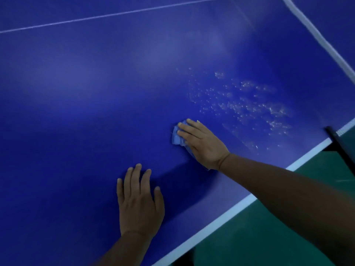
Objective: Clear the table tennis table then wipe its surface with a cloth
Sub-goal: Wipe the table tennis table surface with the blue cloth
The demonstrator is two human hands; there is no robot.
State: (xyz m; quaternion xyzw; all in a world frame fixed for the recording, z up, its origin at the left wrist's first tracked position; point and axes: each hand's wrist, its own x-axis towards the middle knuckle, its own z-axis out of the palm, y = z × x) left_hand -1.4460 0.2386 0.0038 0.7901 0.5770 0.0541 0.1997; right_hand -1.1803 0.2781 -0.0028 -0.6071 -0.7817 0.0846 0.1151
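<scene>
From the head camera, the blue table tennis table point(76, 116) fills almost the whole frame, its top smooth and faintly glossy, with a thin white line point(107, 16) running across the far part and a white edge stripe point(221, 217) along the near right side. The right hand point(201, 143) lies flat on a crumpled light blue cloth point(176, 136), fingers straight and close together, pressing it against the surface; the cloth sits near the right edge of the table, mostly covered by the palm. Just beyond the hand, toward the net, a patch of pale wet droplets point(247, 106) speckles the blue top. The left hand point(140, 200) rests palm down on bare table nearer the camera, fingers straight and slightly spread, holding nothing. The white net cord point(315, 33) crosses the upper right corner, and a dark net post point(338, 143) clamps to the table edge. Beside the table lies a green floor point(278, 237).
</scene>
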